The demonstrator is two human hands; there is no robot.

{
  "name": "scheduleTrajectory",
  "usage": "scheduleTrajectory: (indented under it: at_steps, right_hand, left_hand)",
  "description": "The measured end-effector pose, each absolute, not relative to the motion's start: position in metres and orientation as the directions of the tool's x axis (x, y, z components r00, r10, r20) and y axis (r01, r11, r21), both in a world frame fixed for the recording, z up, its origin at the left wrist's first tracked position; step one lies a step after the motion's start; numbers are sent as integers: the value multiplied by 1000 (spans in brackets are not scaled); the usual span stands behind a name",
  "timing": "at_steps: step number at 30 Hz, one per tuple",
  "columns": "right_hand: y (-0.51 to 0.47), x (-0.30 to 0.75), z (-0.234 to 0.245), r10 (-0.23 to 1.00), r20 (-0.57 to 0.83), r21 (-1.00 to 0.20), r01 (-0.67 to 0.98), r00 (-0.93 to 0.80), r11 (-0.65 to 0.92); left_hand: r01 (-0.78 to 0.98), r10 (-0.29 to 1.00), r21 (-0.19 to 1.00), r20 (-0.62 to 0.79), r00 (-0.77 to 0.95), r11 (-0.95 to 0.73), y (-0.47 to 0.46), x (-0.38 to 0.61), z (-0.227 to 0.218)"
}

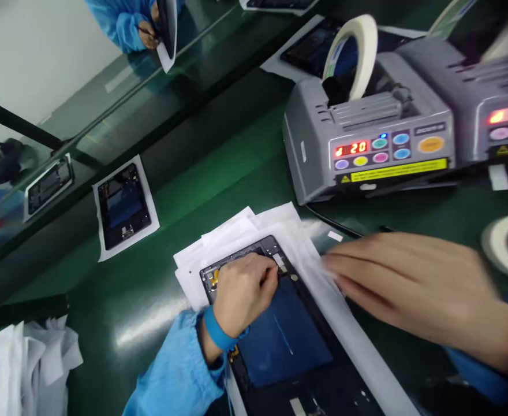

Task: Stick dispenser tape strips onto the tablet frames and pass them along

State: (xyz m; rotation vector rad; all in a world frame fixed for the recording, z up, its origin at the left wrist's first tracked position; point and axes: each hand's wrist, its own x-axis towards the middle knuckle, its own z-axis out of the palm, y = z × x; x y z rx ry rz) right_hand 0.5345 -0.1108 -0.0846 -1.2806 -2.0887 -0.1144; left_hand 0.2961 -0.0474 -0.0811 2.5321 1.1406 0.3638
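Observation:
An opened tablet housing (pixel 292 335) lies on white sheets (pixel 344 323), its dark inside and a large blue panel facing up. My left hand (pixel 245 289), with a blue strap around the wrist, is over the top end of the housing. Its fingers are curled into a pinch beside a short white strip (pixel 280 263) on the housing; whatever is between the fingertips is hidden. To the right of the sheets hovers my right hand (pixel 414 283), smeared by motion, fingers close together. A small white piece of tape (pixel 335 236) lies on the green table just beyond its fingertips.
Two grey tape dispensers (pixel 314 138) with lit displays stand at the back right. A tape roll (pixel 507 248) lies at the right edge. Another tablet housing (pixel 124 202) rests on a sheet at left; crumpled sheets (pixel 50 358) are lower left. A co-worker's hand (pixel 148 34) appears at the top.

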Motion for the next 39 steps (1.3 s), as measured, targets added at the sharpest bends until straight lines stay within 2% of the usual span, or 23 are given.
scheduleTrajectory:
  at_steps: [2, 4, 5, 7, 8, 9, 12, 14, 16, 17, 19, 21, 28, 32, 35, 39]
  right_hand:
    - [-87, 518, -89, 720, 601, -266, 762, -347, 590]
    - [-73, 515, -97, 753, 584, -348, 745, -303, 569]
    - [-71, 517, -100, 776, 562, -390, 736, -287, 554]
    - [-74, 522, -104, 781, 537, -408, 712, -320, 572]
    - [-77, 524, -105, 764, 537, -392, 697, -357, 600]
    - [-80, 523, -104, 745, 535, -372, 681, -398, 631]
    - [-87, 514, -103, 710, 507, -323, 657, -488, 681]
    - [-89, 507, -105, 714, 477, -306, 665, -512, 682]
    - [-90, 504, -109, 717, 455, -289, 674, -529, 680]
    - [-91, 503, -111, 716, 447, -279, 678, -535, 681]
    - [-92, 503, -114, 710, 439, -263, 677, -550, 687]
    - [-92, 504, -114, 704, 440, -255, 674, -558, 693]
    - [-92, 506, -116, 691, 495, -290, 649, -527, 703]
    - [-96, 506, -119, 730, 496, -318, 684, -471, 657]
    - [-93, 496, -111, 716, 518, -304, 681, -468, 666]
    - [-85, 481, -102, 693, 533, -277, 673, -486, 685]
  left_hand:
    - [648, 718, 354, 110, 688, -675, -48, 285, -68]
    - [656, 698, 248, 158, 699, -713, -46, 258, -47]
    - [703, 732, 204, 198, 652, -681, -45, 239, -36]
    - [881, 875, 150, 275, 398, -449, -39, 192, -17]
    - [936, 896, 109, 342, 282, -336, -34, 167, -10]
    - [972, 921, 59, 338, 194, -226, -29, 141, -6]
    - [995, 956, -99, 292, 17, 13, -4, 78, -4]
    - [958, 974, -269, 222, -40, 101, 16, 52, -4]
    - [891, 999, -455, 38, 3, 14, 38, 40, -5]
    - [861, 995, -501, -88, 42, -80, 48, 38, -5]
    - [847, 968, -497, -241, 74, -189, 65, 38, -7]
    - [838, 956, -507, -287, 60, -204, 75, 40, -11]
    - [785, 949, -576, -313, 46, -228, 75, 43, -17]
    - [782, 963, -601, -269, -3, -165, 70, 33, -26]
    - [798, 969, -583, -248, 4, -152, 66, 26, -32]
    - [816, 967, -538, -235, 97, -213, 56, 30, -28]
